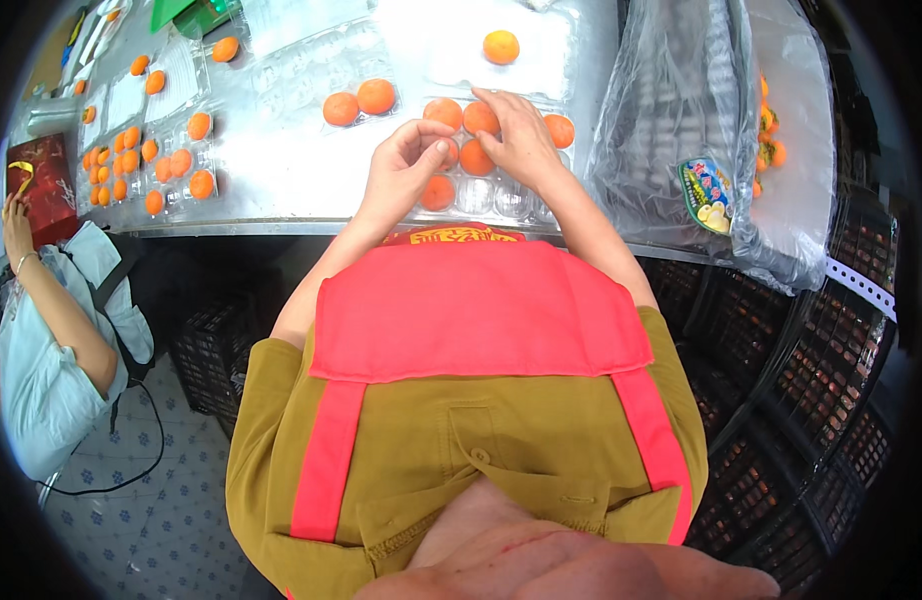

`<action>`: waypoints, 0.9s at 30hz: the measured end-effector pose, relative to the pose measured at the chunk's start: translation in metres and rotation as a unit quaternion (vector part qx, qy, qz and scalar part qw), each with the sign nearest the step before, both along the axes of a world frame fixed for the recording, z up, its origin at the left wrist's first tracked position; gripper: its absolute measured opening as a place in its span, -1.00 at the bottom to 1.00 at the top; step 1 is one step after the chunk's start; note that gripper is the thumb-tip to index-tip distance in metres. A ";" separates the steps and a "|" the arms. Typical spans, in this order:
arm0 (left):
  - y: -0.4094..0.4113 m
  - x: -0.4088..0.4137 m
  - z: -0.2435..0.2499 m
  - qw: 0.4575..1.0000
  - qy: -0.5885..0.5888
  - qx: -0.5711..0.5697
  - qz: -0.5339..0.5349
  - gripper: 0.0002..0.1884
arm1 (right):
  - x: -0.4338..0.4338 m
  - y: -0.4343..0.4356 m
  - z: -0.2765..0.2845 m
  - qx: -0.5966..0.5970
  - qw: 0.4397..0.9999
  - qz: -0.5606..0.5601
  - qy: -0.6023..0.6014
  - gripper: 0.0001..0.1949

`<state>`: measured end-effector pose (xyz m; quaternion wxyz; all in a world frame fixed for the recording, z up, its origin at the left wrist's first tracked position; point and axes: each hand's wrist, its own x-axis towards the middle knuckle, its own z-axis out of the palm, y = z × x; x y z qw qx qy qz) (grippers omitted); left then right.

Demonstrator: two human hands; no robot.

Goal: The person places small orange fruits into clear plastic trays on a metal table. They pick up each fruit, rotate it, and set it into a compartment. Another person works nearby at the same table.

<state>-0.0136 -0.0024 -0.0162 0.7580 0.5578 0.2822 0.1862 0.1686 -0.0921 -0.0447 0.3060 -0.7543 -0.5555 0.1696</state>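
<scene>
A clear plastic tray [513, 199] with round cups lies before me at the table's near edge. Orange persimmons fill several cups, among them a front-left one [437, 193] and a middle one [476, 158]. My left hand [403, 166] is at the tray's left side, thumb and forefinger curled about a partly hidden persimmon [452, 153]; whether it grips the fruit is unclear. My right hand [519, 136] reaches over the tray, its fingers and thumb bracketing a back-row persimmon [480, 118]. Another persimmon [558, 131] is just right of this hand.
Behind lies a tray with one persimmon [501, 47]; left of it, two persimmons [358, 105] sit in another. Filled trays [183, 196] stand farther left, near a co-worker's hand [16, 225] at a red box [45, 184]. Plastic film [656, 112] covers the right side, above black crates [821, 360].
</scene>
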 end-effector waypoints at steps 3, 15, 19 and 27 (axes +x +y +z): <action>0.000 0.001 -0.002 1.000 0.002 -0.003 0.002 -0.84 | 0.003 0.001 -0.004 -0.010 1.000 0.011 0.005 -0.42; 0.001 0.003 -0.005 0.999 0.038 0.035 0.008 -0.80 | 0.006 -0.001 0.014 0.037 0.995 -0.016 0.093 -0.39; 0.006 0.009 0.006 0.997 0.009 -0.077 0.006 -0.69 | 0.000 -0.008 0.035 0.094 0.974 -0.019 0.206 -0.36; 0.009 0.013 -0.002 0.943 -0.129 -0.295 -0.081 -0.49 | -0.019 -0.011 0.049 0.134 0.958 0.018 0.252 -0.37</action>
